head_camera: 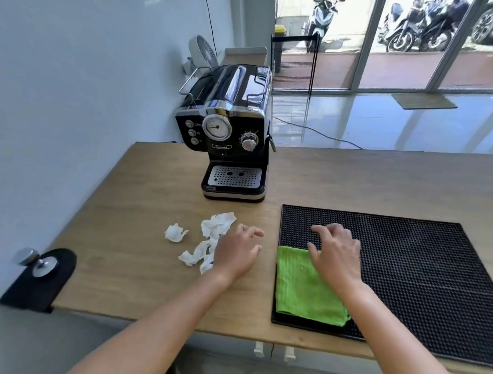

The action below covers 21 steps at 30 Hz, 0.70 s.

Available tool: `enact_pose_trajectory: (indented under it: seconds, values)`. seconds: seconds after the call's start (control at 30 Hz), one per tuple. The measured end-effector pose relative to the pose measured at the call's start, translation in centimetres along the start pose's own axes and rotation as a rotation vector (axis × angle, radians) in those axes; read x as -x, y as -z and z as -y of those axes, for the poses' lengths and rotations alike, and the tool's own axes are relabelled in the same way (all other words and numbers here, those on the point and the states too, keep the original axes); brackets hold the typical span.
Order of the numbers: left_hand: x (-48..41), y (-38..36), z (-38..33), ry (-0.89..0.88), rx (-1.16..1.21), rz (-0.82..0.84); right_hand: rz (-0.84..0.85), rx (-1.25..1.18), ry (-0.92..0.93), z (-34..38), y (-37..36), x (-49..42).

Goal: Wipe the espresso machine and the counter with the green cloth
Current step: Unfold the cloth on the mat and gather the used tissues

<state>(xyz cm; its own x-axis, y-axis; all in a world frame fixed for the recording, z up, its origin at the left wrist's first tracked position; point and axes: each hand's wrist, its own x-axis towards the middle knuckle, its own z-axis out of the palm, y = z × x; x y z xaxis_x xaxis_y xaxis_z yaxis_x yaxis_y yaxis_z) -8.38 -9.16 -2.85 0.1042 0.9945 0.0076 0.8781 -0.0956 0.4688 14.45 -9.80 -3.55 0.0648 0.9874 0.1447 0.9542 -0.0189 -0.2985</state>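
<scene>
Pale blue walls and a glass front with parked motorbikes outside are seen behind a light brown wooden desk (144,200). All places below are given relative to the black and chrome espresso machine (227,130), which stands upright at the far edge of the desk with its round dial and perforated metal drip tray turned toward the viewer.

Nearer than the machine and to its right, a black studded rubber bar mat (404,262) is laid flat on the desk. A folded bright green cloth (300,286) is spread on the mat's near left corner, well apart from the machine.

The right hand (336,254) is held over the far edge of the green cloth, palm down, fingers spread and curled, nothing gripped; whether the cloth is actually touched cannot be told. The left hand (234,253) is seen nearer than the machine, over the bare wood just left of the mat, open with loose fingers, nothing held.

Crumpled white paper tissues (210,241) are scattered in front of the machine, just beside the left hand. Far to the machine's near left, a metal coffee tamper (37,262) is lying tilted on a black rounded pad (40,286) at the desk's corner.
</scene>
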Motion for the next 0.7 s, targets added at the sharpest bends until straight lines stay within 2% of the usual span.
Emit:
enact_pose_trajectory:
  seconds: [0.07,0.17,0.23,0.3,0.43,0.57,0.7]
  values:
    - [0.2,1.9,2.9,0.076,-0.082,-0.007,0.145,-0.070,0.126,3.2,-0.2,-0.5]
    - [1.3,4.9,6.4,0.173,-0.161,0.175,0.375,-0.116,0.238,8.3,-1.1,-1.7]
    - [2.8,5.8,8.0,0.136,-0.227,0.292,0.409,-0.141,0.268,11.7,-1.9,-2.8]
    - [4.6,5.5,8.8,0.082,-0.270,0.340,0.423,-0.167,0.276,14.4,-2.6,-4.1]
    - [7.2,4.0,10.2,-0.012,-0.313,0.249,0.505,-0.073,0.299,18.5,-4.5,-5.9]
    - [8.7,3.9,12.8,-0.022,-0.083,0.091,0.520,0.064,0.336,20.2,-6.6,-6.0]
    - [9.7,5.2,15.9,0.075,0.052,0.054,0.467,-0.055,0.163,21.2,-7.5,-5.9]
